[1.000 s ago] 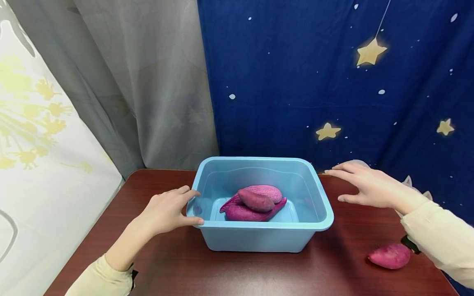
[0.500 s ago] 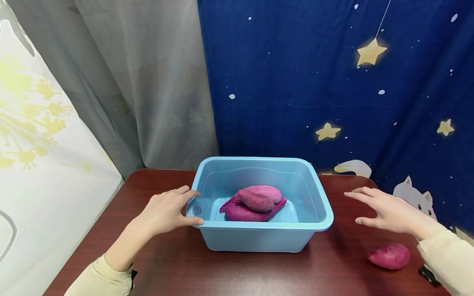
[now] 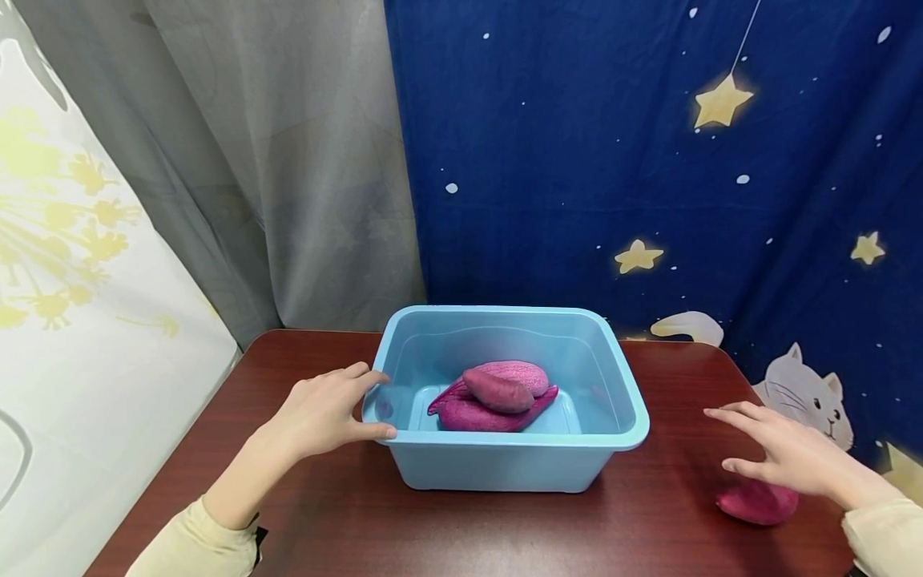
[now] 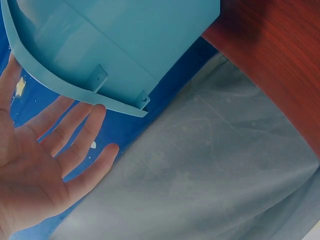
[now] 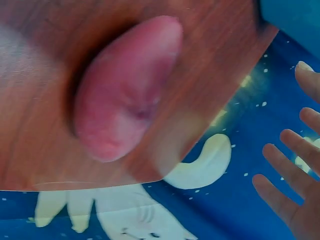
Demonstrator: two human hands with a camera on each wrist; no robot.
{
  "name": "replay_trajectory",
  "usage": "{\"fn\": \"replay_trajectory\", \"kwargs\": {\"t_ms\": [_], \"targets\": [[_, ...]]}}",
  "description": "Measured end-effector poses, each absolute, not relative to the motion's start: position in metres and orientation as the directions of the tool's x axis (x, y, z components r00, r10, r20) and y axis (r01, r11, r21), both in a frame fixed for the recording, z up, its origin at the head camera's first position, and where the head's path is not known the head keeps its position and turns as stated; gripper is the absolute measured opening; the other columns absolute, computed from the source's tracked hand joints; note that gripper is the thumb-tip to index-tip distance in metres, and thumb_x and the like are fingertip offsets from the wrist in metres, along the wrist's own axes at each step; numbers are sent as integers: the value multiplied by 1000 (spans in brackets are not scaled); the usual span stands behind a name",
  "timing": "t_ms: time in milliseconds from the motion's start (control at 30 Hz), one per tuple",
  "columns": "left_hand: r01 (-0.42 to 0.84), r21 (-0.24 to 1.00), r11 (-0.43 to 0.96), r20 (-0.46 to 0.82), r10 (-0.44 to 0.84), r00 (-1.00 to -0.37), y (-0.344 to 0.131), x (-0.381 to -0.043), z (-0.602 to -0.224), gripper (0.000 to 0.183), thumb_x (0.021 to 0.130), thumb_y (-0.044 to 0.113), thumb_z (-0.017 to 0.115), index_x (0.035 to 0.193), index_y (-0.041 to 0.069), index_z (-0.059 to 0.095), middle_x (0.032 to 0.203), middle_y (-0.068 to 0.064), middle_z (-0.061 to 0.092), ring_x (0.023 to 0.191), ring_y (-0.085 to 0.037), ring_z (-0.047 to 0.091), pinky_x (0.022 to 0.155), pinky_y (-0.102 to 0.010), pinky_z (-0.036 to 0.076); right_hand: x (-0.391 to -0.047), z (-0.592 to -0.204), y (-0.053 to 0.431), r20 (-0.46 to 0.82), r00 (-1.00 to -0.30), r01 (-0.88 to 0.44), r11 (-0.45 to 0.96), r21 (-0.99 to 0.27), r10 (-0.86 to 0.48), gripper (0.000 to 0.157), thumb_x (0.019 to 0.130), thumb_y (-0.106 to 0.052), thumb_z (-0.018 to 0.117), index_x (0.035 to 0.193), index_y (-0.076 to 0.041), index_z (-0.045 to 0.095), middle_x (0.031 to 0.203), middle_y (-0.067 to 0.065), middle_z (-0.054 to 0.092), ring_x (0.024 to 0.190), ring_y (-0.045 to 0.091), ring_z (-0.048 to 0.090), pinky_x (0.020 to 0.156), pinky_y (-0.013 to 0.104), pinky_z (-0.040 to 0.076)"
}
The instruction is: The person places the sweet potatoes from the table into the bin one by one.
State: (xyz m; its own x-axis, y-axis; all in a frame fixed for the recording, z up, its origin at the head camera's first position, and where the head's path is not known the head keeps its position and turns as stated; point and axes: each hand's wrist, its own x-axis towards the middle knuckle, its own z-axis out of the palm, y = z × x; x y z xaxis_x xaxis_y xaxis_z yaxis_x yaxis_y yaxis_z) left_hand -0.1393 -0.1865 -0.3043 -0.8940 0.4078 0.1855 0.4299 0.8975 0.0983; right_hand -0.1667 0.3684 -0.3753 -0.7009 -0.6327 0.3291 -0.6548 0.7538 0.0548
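A light blue plastic bin (image 3: 508,465) stands on the table with several purple sweet potatoes inside, a smaller one (image 3: 497,390) lying on top of larger ones. My left hand (image 3: 320,409) rests on the bin's left rim, thumb toward the front corner; the left wrist view has its fingers mostly straight against the rim's edge (image 4: 60,86). Over at the right, my right hand (image 3: 789,453) hovers above a lone sweet potato (image 3: 757,503) and partly covers it in the head view. Spread fingers (image 5: 285,157) appear in the right wrist view, apart from that sweet potato.
The dark red wooden table (image 3: 433,537) ends at the back near a grey curtain (image 3: 332,176) and a blue star-patterned curtain (image 3: 534,160). A white patterned cloth (image 3: 94,336) hangs along the left. A printed cat (image 3: 808,393) shows on the curtain behind the right hand.
My right hand has moved from beside the bin rightward and nearer to me, over the lone sweet potato. The left hand, the bin and its contents stay put.
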Motion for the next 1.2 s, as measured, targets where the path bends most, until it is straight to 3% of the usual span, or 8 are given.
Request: {"fn": "replay_trajectory", "kwargs": {"t_ms": [433,800,933,1200], "targets": [[434,100,895,189,411,-892,-187,-140,-305,62,64,62,63,106,15,59,78,7,48,62,-5,45,46,-26,35,-158,-407,395,286,-738,-617,783,77,-610,64,54,-43,78,108,-14,57,98,-4,52,83,19,54,59,39,45],[434,96,896,193,411,-891,-187,-140,-305,61,64,60,65,106,15,59,77,9,46,61,-5,44,46,-26,35,-154,-427,407,245,-763,-601,796,71,-598,66,54,-54,74,104,-13,60,94,-6,52,77,11,54,57,34,43],[435,95,895,193,413,-890,-187,-140,-305,61,64,60,65,106,15,59,77,9,46,62,-5,45,46,-25,35,-151,-434,411,253,-752,-617,785,56,-609,69,50,-52,76,103,-12,60,93,-5,52,77,10,53,56,34,43],[435,101,895,183,413,-892,-187,-140,-305,61,65,59,65,106,15,59,76,10,44,60,-4,43,46,-25,34,-147,-441,415,97,-820,-569,822,-26,-564,68,52,-43,78,110,-15,57,97,-2,49,79,16,51,56,37,42]]}}
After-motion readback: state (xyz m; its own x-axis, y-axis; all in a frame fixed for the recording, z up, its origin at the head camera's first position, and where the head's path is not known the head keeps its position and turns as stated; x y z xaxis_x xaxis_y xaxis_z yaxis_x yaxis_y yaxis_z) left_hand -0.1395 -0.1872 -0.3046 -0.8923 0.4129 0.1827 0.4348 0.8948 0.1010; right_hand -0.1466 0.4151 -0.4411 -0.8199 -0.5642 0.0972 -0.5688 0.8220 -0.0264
